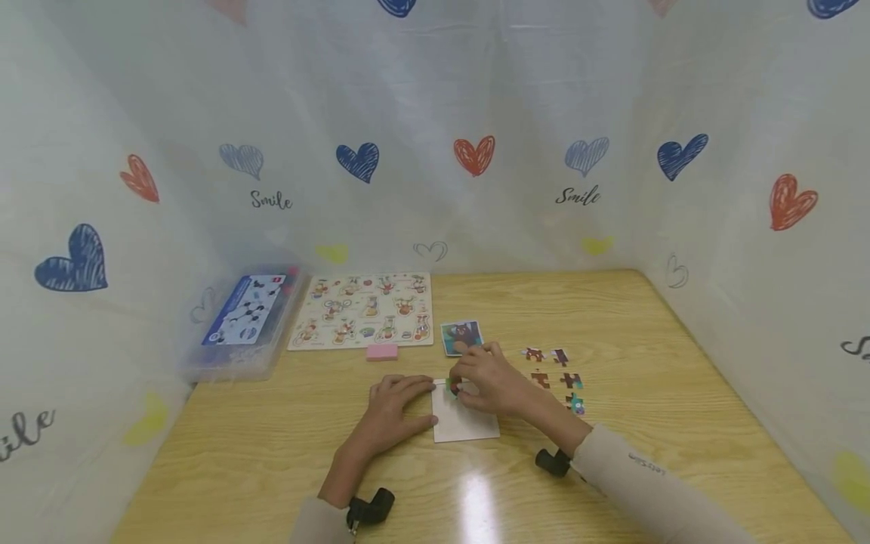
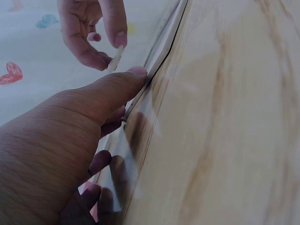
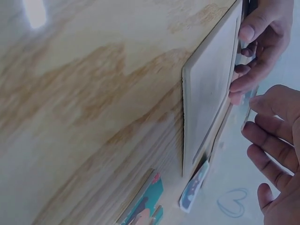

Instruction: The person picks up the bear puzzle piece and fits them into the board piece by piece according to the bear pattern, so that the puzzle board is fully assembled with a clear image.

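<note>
In the head view, a white square puzzle tray (image 1: 465,425) with a raised rim lies flat on the wooden table. My left hand (image 1: 393,412) rests at its left side, the thumb and a fingertip touching the edge, the fingers fairly straight. Over the tray's upper left part, my right hand (image 1: 492,381) pinches a small puzzle piece (image 1: 453,387) with some green and dark colour. In the left wrist view the piece (image 2: 115,59) is seen edge-on between thumb and finger, raised above the tray (image 3: 208,89). Its printed face is mostly hidden.
Several loose puzzle pieces (image 1: 572,381) lie right of the tray. A picture card (image 1: 450,344) lies behind it, partly covered by the right hand. Farther left are a pink block (image 1: 382,352), a wooden picture board (image 1: 360,325) and a clear plastic box (image 1: 234,363).
</note>
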The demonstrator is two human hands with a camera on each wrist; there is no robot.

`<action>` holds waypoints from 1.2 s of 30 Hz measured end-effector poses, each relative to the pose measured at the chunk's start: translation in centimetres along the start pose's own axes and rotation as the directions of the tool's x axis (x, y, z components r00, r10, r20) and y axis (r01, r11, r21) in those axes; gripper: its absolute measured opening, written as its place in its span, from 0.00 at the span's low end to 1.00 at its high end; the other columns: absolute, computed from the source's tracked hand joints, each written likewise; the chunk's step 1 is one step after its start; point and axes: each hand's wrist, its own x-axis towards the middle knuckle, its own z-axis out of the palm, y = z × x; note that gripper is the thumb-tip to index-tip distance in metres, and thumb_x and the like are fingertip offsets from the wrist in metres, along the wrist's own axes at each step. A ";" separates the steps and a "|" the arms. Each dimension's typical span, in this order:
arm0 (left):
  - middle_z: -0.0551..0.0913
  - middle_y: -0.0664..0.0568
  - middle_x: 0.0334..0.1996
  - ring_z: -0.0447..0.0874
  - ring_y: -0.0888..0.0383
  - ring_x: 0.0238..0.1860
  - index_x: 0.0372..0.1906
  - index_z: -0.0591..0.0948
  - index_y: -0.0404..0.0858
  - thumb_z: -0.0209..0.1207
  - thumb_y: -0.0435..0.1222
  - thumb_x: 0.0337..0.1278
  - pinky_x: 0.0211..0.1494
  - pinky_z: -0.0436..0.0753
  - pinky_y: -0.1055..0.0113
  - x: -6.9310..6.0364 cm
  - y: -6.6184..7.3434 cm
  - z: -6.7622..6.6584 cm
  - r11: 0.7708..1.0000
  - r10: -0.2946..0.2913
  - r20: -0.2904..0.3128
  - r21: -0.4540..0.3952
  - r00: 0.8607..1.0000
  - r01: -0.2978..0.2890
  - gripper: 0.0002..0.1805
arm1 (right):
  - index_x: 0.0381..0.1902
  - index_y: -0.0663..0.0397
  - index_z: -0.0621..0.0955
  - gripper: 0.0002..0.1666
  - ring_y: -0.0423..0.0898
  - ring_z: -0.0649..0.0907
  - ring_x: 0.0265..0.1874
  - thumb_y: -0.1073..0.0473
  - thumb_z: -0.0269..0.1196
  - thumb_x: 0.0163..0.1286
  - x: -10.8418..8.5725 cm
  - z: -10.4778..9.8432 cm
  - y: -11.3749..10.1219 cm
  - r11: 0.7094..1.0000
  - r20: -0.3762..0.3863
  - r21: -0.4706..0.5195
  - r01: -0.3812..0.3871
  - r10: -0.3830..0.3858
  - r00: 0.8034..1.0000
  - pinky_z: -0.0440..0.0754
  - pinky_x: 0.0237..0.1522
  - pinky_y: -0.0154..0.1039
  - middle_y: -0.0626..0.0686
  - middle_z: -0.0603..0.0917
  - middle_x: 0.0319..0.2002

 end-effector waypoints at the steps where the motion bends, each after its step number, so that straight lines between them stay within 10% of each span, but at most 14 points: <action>1: 0.75 0.58 0.67 0.65 0.51 0.62 0.65 0.79 0.50 0.68 0.54 0.57 0.60 0.61 0.45 0.0 0.0 0.0 1.000 -0.002 0.002 0.003 1.000 0.002 0.31 | 0.40 0.45 0.86 0.09 0.44 0.78 0.50 0.58 0.72 0.60 0.0 0.1 0.0 1.000 0.001 -0.002 -0.003 0.003 1.000 0.68 0.51 0.48 0.42 0.86 0.41; 36: 0.76 0.55 0.66 0.66 0.50 0.62 0.64 0.80 0.47 0.67 0.53 0.57 0.59 0.62 0.44 -0.1 0.0 0.0 1.000 0.021 -0.016 0.002 1.000 -0.021 0.30 | 0.38 0.43 0.85 0.10 0.44 0.78 0.49 0.57 0.73 0.58 0.5 2.0 -0.2 0.999 0.001 -0.046 0.018 -0.018 1.000 0.68 0.48 0.47 0.44 0.85 0.43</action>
